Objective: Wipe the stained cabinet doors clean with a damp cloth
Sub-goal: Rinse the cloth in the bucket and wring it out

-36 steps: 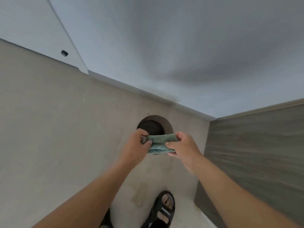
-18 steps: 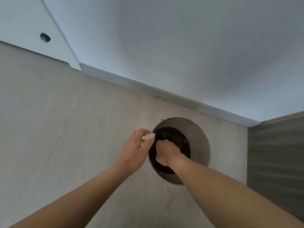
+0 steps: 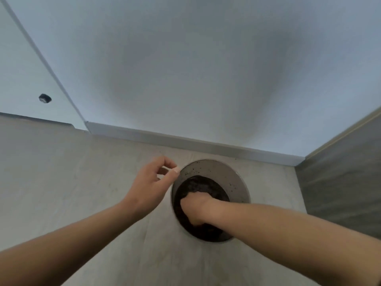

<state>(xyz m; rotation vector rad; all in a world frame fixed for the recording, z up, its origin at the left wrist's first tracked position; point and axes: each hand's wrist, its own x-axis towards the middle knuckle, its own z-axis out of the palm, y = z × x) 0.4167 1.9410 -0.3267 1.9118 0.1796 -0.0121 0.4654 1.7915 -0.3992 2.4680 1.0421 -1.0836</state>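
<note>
A round grey bucket point(image 3: 226, 172) stands on the floor, filled with something dark. My right hand point(image 3: 198, 207) is pushed knuckles-up into that dark filling with its fingers curled under. The green cloth it carried in is hidden beneath it. My left hand point(image 3: 151, 188) hovers just left of the bucket's rim, empty, with the fingers loosely curled and apart. The pale cabinet door point(image 3: 206, 69) rises directly behind the bucket and fills the upper view. No stain shows on it from here.
A second pale door point(image 3: 20, 79) with a small black knob point(image 3: 45, 98) is at the left. A light plinth point(image 3: 185, 143) runs along the base. A grey wood-grain panel point(image 3: 340, 182) closes the right side. The beige floor point(image 3: 61, 172) stretches to the left.
A second ago both hands held the green cloth above the bucket. The right hand then plunged it into the bucket, and the left hand let go and drew aside. The view moved closer.
</note>
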